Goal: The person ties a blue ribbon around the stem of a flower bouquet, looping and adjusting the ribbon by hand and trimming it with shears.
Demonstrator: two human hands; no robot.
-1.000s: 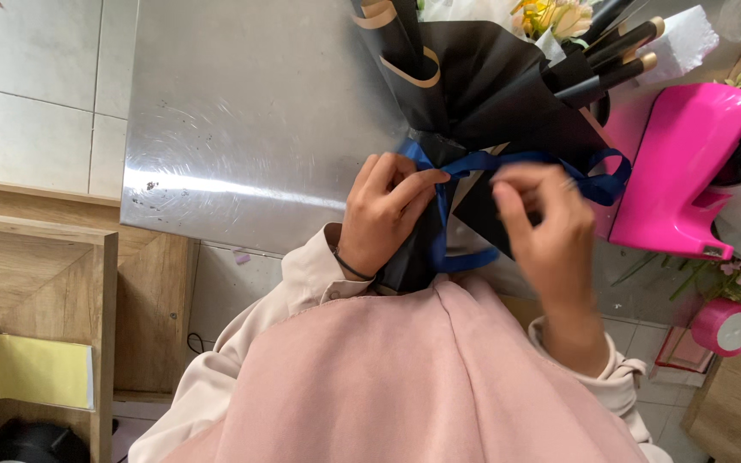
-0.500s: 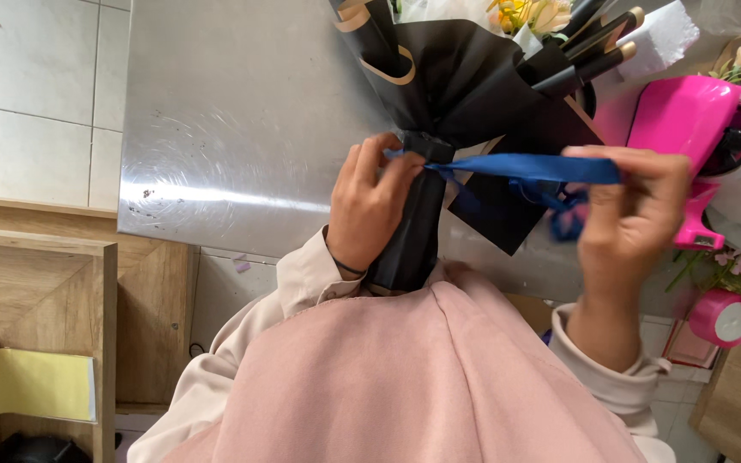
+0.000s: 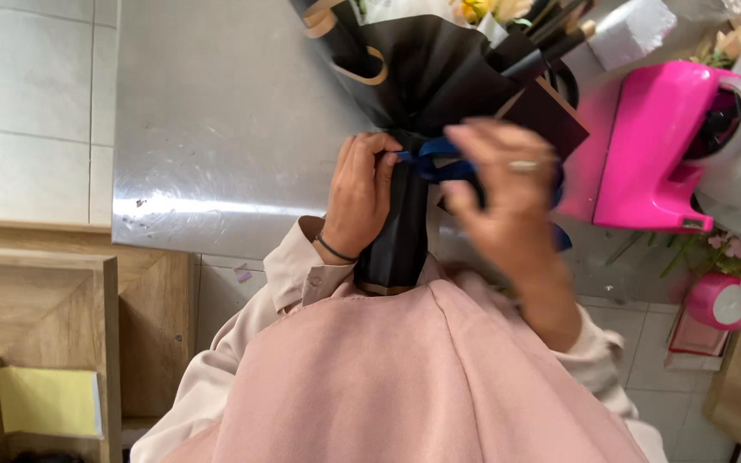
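The left hand (image 3: 362,193) has its fingers clamped round the narrow neck of a bouquet wrapped in black paper (image 3: 426,77), which lies at the near edge of the steel surface (image 3: 225,129). The right hand (image 3: 508,193), blurred, has fingers closed on the blue ribbon (image 3: 435,163) at that neck. A pink tape dispenser (image 3: 653,146) stands just right.

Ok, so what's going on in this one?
A person is tying a blue ribbon around the neck of a bouquet wrapped in black paper, over a metal table. The left hand grips the wrapped stems, while the right hand, blurred, works the ribbon. A pink tape dispenser stands to the right.
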